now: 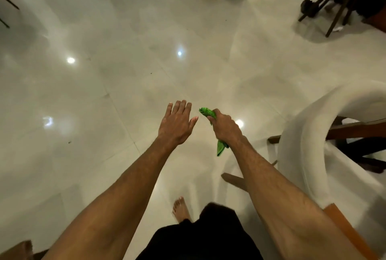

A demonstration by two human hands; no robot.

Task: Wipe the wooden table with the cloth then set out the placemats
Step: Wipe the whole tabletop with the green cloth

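Glossy pale floor tiles (104,84) mirror lights beneath you. Your left grip (177,122) spreads wide, fingers straight. Just beside it, your right grip (223,127) fists the bright green textured cloth (207,113), bunched, both ends poking out. A curved white upholstered chair (296,134) stands rightmost.

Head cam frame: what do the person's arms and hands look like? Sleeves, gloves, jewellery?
No sleeves in view: the left forearm and right forearm are bare down to the frame's bottom edge. The left hand and right hand wear no gloves, and no watch, ring or band shows. A black garment shows at the bottom, and one foot is bare.
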